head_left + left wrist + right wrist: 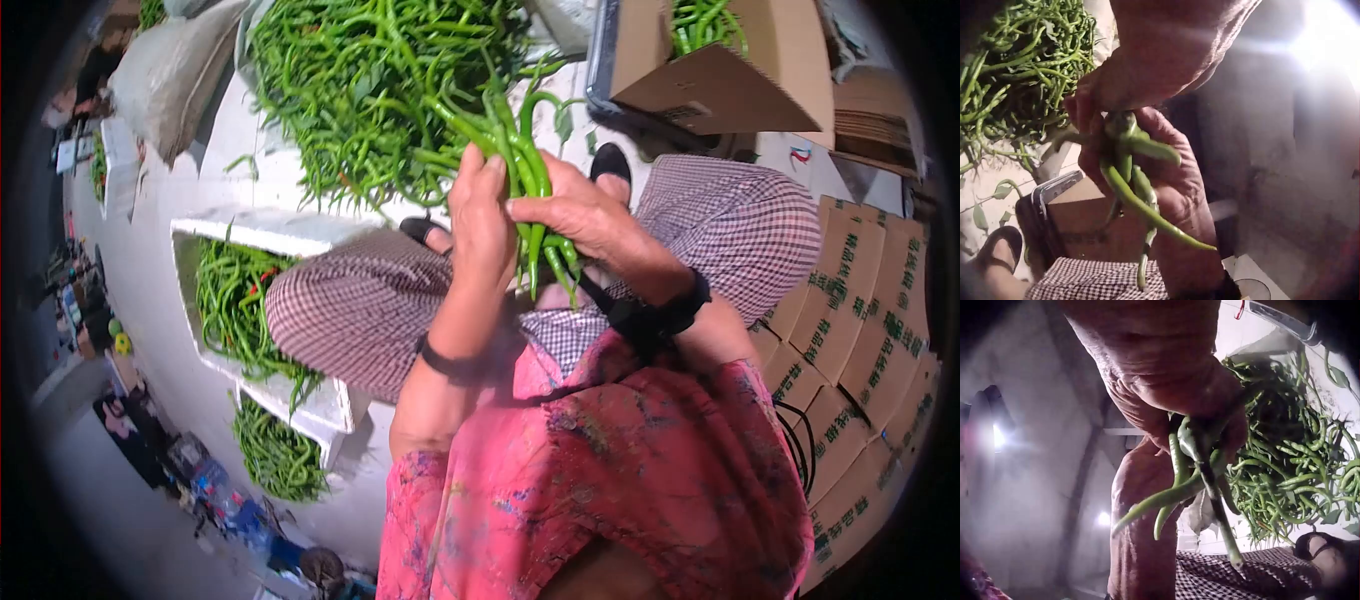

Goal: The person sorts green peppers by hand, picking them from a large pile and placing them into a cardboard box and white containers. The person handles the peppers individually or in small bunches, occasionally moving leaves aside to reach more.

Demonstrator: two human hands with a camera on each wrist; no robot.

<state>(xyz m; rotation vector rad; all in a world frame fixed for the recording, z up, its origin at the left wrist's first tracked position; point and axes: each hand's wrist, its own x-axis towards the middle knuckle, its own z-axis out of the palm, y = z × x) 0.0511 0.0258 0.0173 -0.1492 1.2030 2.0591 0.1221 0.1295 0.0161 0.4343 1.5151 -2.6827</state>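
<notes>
A bunch of long green chili peppers [530, 180] is held between the two hands, above the lap. The right hand [590, 220] grips it from the right, thumb laid across the peppers. From the left, the left hand [482, 215] holds the same bunch, its thumb and fingers close against the upper stalks. Pepper tips hang out below both hands in the head view. The left wrist view shows peppers [1125, 178] lying along the right palm, and the right wrist view shows pepper tips [1175, 487] sticking out under the right hand.
A large heap of chili peppers [350, 100] lies in front on the floor. White foam boxes [190, 290] with peppers stand at left. An open cardboard box [720, 90] with peppers sits front right, and printed cartons [850, 300] are stacked at right. A full sack [170, 90] stands front left.
</notes>
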